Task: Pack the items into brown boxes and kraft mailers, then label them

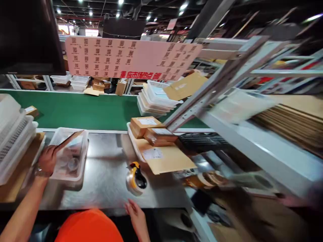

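Observation:
On the left, my left hand, with a band at its wrist, is closed on the near end of a flat brown cardboard piece. This piece slants up over a white plastic basket. Inside the basket lie clear plastic-wrapped items, too blurred to name. My right hand is at the front edge of the steel table, fingers loosely bent and apart, with nothing in it. Just beyond it, a yellow-and-black tape dispenser with a clear roll lies on the table.
Brown boxes and a flat cardboard mailer rest on a white tray at centre right. Stacked white baskets stand at far left. Behind runs a green conveyor. A metal shelf holds cardboard sheets on the right.

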A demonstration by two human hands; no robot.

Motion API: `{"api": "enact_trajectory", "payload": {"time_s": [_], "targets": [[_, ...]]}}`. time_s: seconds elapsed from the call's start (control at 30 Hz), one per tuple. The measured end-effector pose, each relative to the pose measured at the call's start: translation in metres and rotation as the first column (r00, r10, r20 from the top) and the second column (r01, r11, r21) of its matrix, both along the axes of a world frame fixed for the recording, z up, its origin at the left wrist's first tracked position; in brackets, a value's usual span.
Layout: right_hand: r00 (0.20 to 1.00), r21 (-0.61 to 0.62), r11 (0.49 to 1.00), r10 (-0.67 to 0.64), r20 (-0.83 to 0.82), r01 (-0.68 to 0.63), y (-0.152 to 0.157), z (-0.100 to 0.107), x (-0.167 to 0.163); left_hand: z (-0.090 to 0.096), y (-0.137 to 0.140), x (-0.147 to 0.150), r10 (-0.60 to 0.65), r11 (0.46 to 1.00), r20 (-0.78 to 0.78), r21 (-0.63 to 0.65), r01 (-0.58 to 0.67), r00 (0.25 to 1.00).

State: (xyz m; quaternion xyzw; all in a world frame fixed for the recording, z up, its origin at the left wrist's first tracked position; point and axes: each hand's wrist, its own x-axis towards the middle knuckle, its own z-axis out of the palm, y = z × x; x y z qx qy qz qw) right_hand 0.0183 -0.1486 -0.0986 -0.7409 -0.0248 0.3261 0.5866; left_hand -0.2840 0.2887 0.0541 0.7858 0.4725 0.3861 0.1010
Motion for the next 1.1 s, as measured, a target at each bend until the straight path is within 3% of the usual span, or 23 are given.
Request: {"api": "enact_trajectory", "payload": {"time_s": [0.03,0.07,0.13,0.23,0.33,0.4,0.47,0.53,0.57,0.6,0.67,0.77,0.8,0.9,0.97,1.1], "targets": [[0.999,0.057,0.998,0.031,0.027,-0.032,0.007,0.015,0.006,0.010,-0.008,0.007,-0.152,0.981,-0.035,0.113,0.155,0.988],[0.995,0.118,0.991,0.045,0.087,-0.055,0.012,0.030,0.011,0.020,-0.019,0.016,-0.294,0.926,-0.094,0.219,0.308,0.951],[0.953,0.232,0.967,0.030,0.302,-0.104,0.018,0.061,0.020,0.039,-0.054,0.041,-0.491,0.775,-0.228,0.325,0.541,0.841],[0.787,0.307,0.920,0.002,0.618,-0.243,0.017,0.097,0.031,0.051,-0.119,0.095,-0.691,0.577,-0.357,0.249,0.778,0.628],[0.690,0.252,0.844,0.178,0.702,-0.474,0.010,0.104,0.043,0.030,-0.167,0.150,-0.823,0.458,-0.336,0.084,0.885,0.458],[0.710,0.213,0.824,0.286,0.644,-0.526,0.005,0.091,0.050,0.001,-0.180,0.177,-0.849,0.477,-0.268,-0.019,0.878,0.455],[0.800,0.198,0.874,0.287,0.528,-0.444,0.000,0.070,0.055,-0.031,-0.181,0.192,-0.781,0.620,-0.152,-0.072,0.781,0.606],[0.879,0.195,0.916,0.251,0.406,-0.351,-0.008,0.050,0.057,-0.060,-0.177,0.198,-0.565,0.817,0.044,-0.106,0.566,0.824],[0.898,0.195,0.922,0.250,0.363,-0.335,-0.013,0.043,0.058,-0.072,-0.176,0.198,-0.415,0.886,0.158,-0.154,0.438,0.896],[0.904,0.194,0.921,0.261,0.339,-0.338,-0.019,0.038,0.058,-0.082,-0.175,0.199,-0.269,0.913,0.262,-0.238,0.332,0.927],[0.891,0.191,0.904,0.305,0.337,-0.382,-0.030,0.035,0.059,-0.095,-0.175,0.201,-0.070,0.852,0.406,-0.451,0.266,0.911],[0.873,0.200,0.880,0.351,0.339,-0.432,-0.044,0.038,0.060,-0.104,-0.180,0.210,0.002,0.686,0.527,-0.619,0.382,0.850],[0.878,0.203,0.881,0.351,0.324,-0.427,-0.047,0.039,0.060,-0.106,-0.183,0.213,0.001,0.671,0.554,-0.617,0.410,0.833],[0.924,0.198,0.915,0.303,0.234,-0.350,-0.043,0.038,0.059,-0.112,-0.195,0.216,0.006,0.730,0.579,-0.560,0.392,0.815],[0.961,0.198,0.947,0.222,0.164,-0.252,-0.029,0.037,0.058,-0.116,-0.204,0.212,-0.036,0.739,0.576,-0.535,0.410,0.817],[0.983,0.286,0.946,0.113,0.148,-0.152,0.022,0.046,0.060,-0.111,-0.212,0.206,-0.251,0.631,0.563,-0.521,0.574,0.787]]}}
